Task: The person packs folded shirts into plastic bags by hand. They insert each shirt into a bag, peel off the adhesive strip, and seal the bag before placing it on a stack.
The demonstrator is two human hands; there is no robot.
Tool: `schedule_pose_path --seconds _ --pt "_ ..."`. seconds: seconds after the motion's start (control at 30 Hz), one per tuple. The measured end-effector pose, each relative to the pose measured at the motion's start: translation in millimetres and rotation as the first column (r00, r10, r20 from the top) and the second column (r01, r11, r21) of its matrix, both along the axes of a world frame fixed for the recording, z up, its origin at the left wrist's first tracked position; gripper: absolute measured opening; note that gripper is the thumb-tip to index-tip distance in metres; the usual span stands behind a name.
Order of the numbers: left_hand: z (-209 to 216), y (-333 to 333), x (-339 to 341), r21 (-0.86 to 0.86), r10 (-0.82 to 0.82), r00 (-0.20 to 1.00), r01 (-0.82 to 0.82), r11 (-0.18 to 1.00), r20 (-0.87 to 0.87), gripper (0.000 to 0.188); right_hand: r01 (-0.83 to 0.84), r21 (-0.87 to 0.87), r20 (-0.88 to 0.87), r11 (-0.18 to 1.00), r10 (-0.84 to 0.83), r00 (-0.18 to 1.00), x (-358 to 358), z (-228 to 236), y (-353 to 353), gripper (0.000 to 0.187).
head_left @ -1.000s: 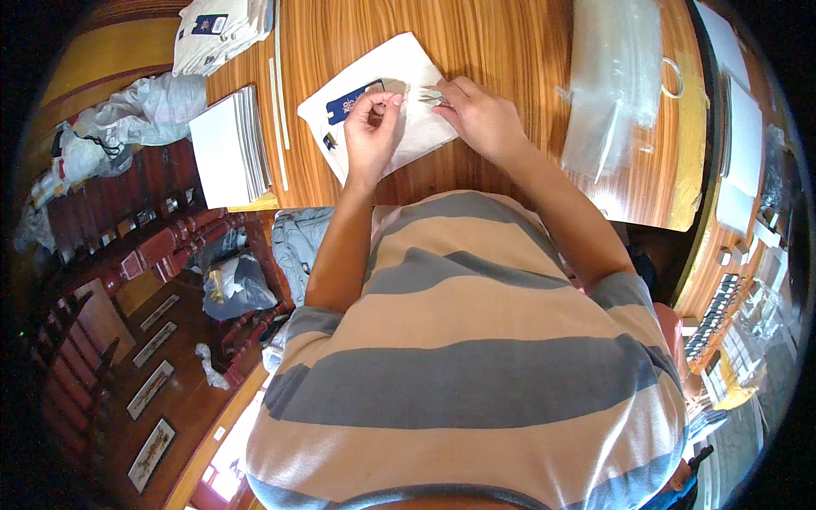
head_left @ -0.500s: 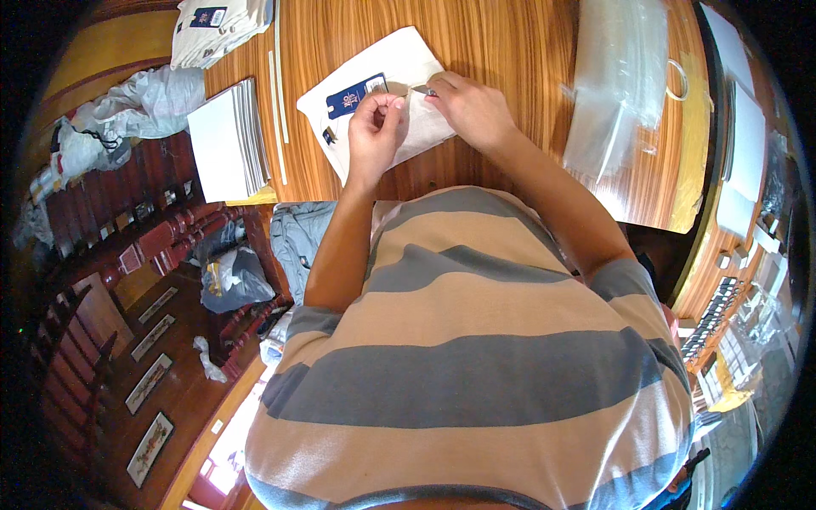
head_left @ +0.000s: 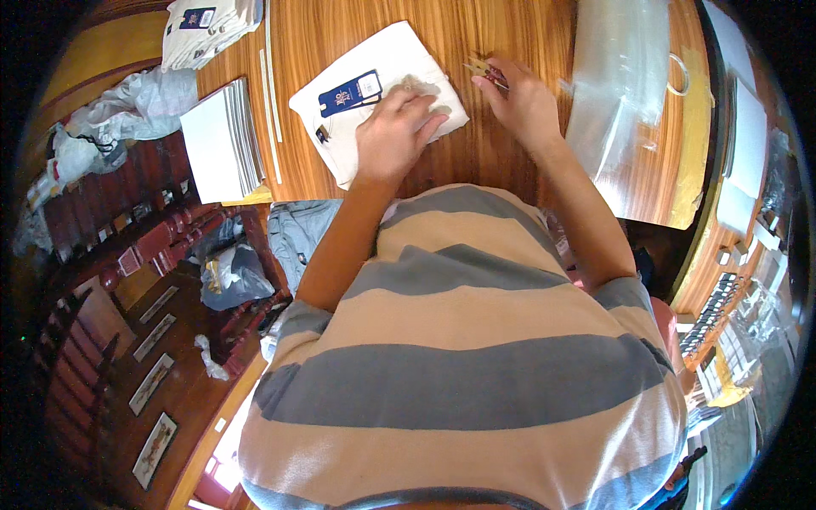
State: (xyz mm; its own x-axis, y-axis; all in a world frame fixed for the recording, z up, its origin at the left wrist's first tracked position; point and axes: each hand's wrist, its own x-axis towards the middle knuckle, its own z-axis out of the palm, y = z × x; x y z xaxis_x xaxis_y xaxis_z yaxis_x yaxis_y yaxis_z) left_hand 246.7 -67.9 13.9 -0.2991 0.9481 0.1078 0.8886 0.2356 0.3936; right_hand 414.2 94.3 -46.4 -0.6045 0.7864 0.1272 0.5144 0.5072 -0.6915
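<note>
A folded off-white garment [head_left: 393,58] lies tilted on the wooden table [head_left: 501,25], with a dark blue hang tag [head_left: 347,95] on top and a small dark label near its left edge. My left hand [head_left: 391,136] rests on the garment's near right part, fingers stretched and thumb apart, holding nothing visible. Just past the garment's right edge, above the table, my right hand [head_left: 529,106] grips a small two-pointed tool that looks like thread snips [head_left: 484,68], points toward the garment. My fingers hide most of its handle.
Clear plastic bags [head_left: 616,76] lie in a pile to the right, beside a tape ring [head_left: 677,75]. White boards or sheets [head_left: 217,144] are stacked at the left edge, near narrow strips [head_left: 270,93]. More folded tagged garments [head_left: 208,38] sit at the far left.
My hands have parted. The right has moved right, off the garment, with the snips now showing. My left hand has gone from a pinch to lying on the cloth.
</note>
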Motion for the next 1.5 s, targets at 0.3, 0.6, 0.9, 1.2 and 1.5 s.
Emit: schedule_pose_path --seconds 0.3,0.6,0.9,1.2,1.5 --pt "-30.8 17.4 -23.3 0.036 -0.253 0.958 0.26 0.965 -0.136 0.013 -0.006 -0.075 -0.076 0.997 0.001 0.997 4.7 -4.2 -1.7 0.043" --pt "-33.7 15.3 -17.0 0.133 -0.064 0.998 0.06 0.989 0.028 0.009 -0.015 -0.143 -0.104 0.99 0.0 0.995 7.2 -3.9 5.8 0.044" --pt "-37.9 17.9 -21.7 0.261 0.114 0.861 -0.273 0.926 0.496 0.011 -0.303 0.067 -0.083 0.951 0.308 0.948 -13.9 14.2 -13.3 0.036" --pt "-46.5 13.0 -14.3 0.328 0.04 0.882 -0.215 0.92 0.469 0.01 -0.276 0.104 0.015 0.956 0.276 0.961 -31.5 6.4 -20.8 0.03" --pt "-45.9 6.6 -8.4 0.263 0.08 0.842 -0.255 0.931 0.533 0.008 -0.235 0.156 -0.027 0.959 0.242 0.97 -30.2 2.9 -25.5 0.028"
